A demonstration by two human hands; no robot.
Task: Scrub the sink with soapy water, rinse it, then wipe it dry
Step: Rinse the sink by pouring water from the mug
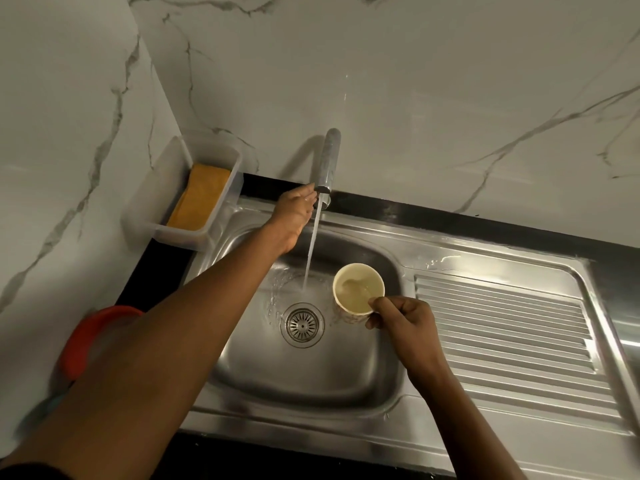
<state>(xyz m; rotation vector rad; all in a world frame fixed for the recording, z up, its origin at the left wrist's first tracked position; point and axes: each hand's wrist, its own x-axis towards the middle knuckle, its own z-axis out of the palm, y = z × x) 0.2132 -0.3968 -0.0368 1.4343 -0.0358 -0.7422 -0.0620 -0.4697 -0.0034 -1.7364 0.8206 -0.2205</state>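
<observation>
The steel sink (311, 372) fills the middle of the view, its round drain (302, 323) near the centre. A chrome tap (329, 161) runs, and a thin stream of water (310, 251) lands on the basin floor just above the drain. My left hand (294, 216) reaches up to the base of the tap and touches its lever or spout end. My right hand (401, 317) grips a cream cup (358, 289) by its side, to the right of the stream. The cup stands upright over the basin with some water in it.
A clear plastic tray (162, 216) holding a folded yellow cloth (201, 197) sits at the sink's back left corner. The ribbed steel drainboard (502, 341) lies to the right. A red round object (90, 337) lies on the counter at the left, partly behind my forearm.
</observation>
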